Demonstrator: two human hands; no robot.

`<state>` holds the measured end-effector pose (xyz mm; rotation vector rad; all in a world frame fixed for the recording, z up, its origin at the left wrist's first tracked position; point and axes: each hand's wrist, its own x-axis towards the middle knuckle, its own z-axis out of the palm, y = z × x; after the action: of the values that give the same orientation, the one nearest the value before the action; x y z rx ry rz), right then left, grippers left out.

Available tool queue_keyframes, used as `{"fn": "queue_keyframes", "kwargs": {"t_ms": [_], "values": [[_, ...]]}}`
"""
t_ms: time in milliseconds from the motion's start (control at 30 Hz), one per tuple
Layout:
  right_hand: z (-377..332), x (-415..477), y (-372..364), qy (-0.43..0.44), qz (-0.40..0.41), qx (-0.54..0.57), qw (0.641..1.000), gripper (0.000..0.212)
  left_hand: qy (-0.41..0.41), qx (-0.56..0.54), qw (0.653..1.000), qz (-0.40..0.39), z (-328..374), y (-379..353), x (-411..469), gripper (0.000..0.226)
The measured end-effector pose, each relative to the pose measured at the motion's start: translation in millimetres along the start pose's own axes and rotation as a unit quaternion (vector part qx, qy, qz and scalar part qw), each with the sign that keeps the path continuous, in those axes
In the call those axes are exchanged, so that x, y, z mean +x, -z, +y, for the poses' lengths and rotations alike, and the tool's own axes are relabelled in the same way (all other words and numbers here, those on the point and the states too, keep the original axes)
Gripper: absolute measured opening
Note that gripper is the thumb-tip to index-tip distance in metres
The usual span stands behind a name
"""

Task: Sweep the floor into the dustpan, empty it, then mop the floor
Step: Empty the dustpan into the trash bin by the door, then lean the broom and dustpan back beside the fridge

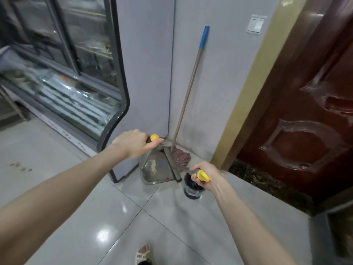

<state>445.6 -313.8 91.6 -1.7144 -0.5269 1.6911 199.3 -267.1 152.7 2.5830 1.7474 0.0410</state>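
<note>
A metal dustpan (158, 172) stands on the tiled floor in the corner, with pale dust on its tray. My left hand (133, 143) grips the top of its long handle, just below a yellow cap (154, 137). My right hand (205, 175) grips the yellow-capped top (202, 175) of a second handle; a dark bristly head (192, 187), apparently the broom, sits on the floor right under it, beside the dustpan's right edge. A mop (188, 92) with a blue grip leans in the corner, its reddish head (181, 156) on the floor behind the dustpan.
A glass-fronted display fridge (76, 73) fills the left side, its white end panel right next to the dustpan. A brown wooden door (305, 111) with a yellow frame stands on the right. A light switch (256, 24) is on the wall. My sandalled foot (143, 253) shows below.
</note>
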Motion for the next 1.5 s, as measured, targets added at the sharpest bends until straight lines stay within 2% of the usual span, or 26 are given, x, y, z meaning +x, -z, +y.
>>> {"fn": "queue_keyframes", "kwargs": {"t_ms": [200, 400, 567, 767, 1000, 1300, 1500], "values": [[-2, 59, -48, -0.058, -0.044, -0.037, 0.997, 0.019, 0.106, -0.052, 0.993, -0.022, -54, -38, 6, 0.086], [-13, 127, -96, -0.123, -0.060, -0.086, 0.987, 0.009, 0.161, -0.087, 0.982, -0.045, -104, -77, 23, 0.084], [-26, 166, -126, -0.156, -0.068, -0.099, 0.980, 0.009, 0.184, -0.128, 0.972, -0.068, -139, -107, 44, 0.097], [-42, 201, -151, -0.188, -0.066, -0.094, 0.975, 0.011, 0.232, -0.154, 0.956, -0.093, -168, -135, 65, 0.083], [-61, 227, -191, -0.193, -0.062, -0.071, 0.977, 0.014, 0.256, -0.208, 0.941, -0.078, -193, -150, 79, 0.089], [-101, 255, -242, -0.166, -0.058, -0.089, 0.980, 0.020, 0.293, -0.242, 0.922, -0.074, -214, -152, 98, 0.079], [-131, 282, -270, -0.172, -0.083, -0.094, 0.977, 0.026, 0.315, -0.249, 0.912, -0.079, -223, -162, 124, 0.089]]}}
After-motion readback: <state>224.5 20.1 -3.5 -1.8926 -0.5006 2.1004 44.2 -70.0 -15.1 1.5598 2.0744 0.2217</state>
